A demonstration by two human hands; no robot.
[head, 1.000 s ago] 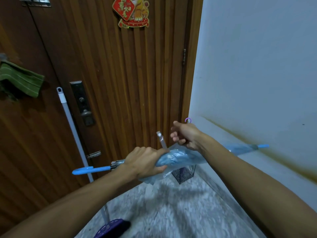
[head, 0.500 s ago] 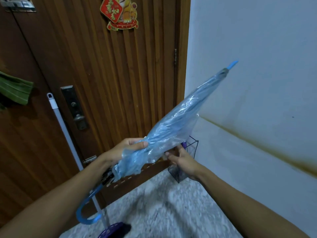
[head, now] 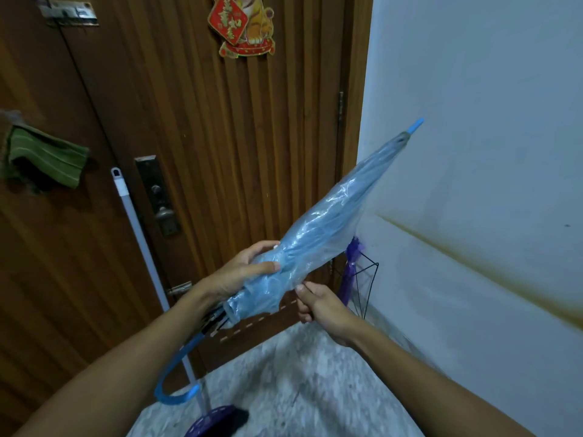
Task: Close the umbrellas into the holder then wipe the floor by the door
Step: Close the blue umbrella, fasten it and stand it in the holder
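Head view: left hand clamped round folded blue umbrella, tip slanting up-right, curved handle hanging below wrist. Right hand under canopy edge, fingers curled on loose plastic. Wire holder with purple umbrella just beyond right hand. Mop pole left of left hand, against door. Red charm's writing unreadable.

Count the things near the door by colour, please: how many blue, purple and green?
Blue: 1, the umbrella held in both hands.
Purple: 2, the umbrella in the wire holder and the mop base.
Green: 1, the cloth on the door.
Total: 4
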